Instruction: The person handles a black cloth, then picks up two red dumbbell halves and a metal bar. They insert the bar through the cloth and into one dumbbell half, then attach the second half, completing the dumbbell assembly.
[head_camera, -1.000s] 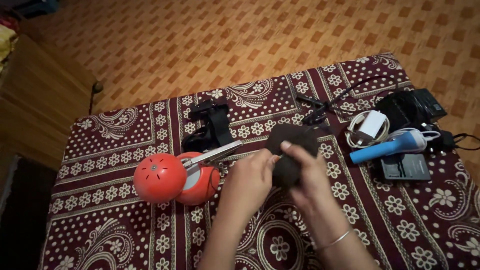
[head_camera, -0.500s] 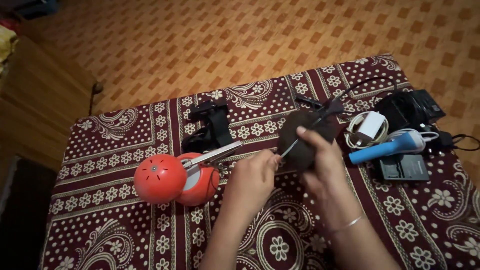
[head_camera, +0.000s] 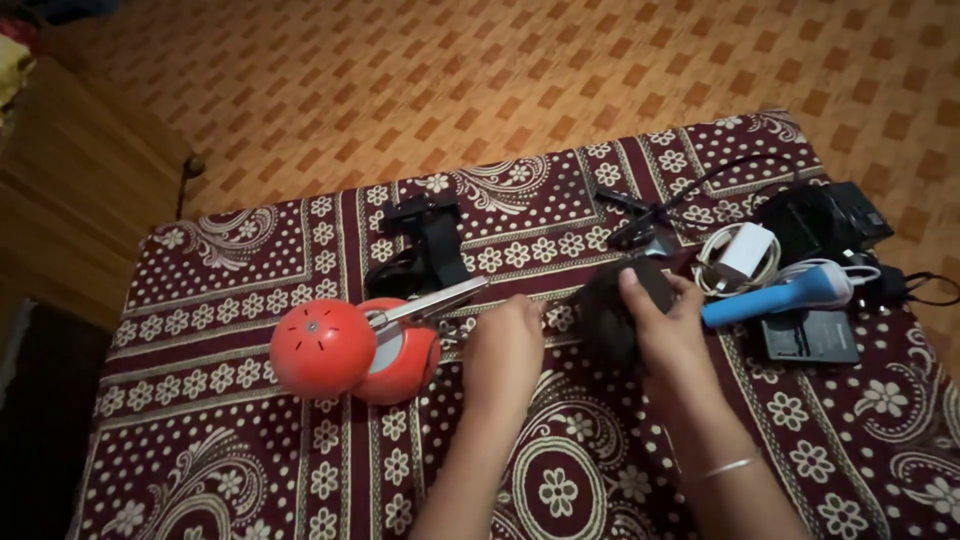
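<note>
At the left of the frame a red round lamp (head_camera: 355, 348) with a silver arm lies on the maroon floral cloth (head_camera: 230, 300). Just right of it, at centre, the left hand (head_camera: 505, 350) rests knuckles up, fingers curled under; whether it grips anything cannot be told. Beside it the right hand (head_camera: 665, 325) closes around a dark round object (head_camera: 610, 315), right of centre. Farther right lie a white charger (head_camera: 745, 255), a blue handle-shaped device (head_camera: 775, 297) and black gear (head_camera: 830, 220).
</note>
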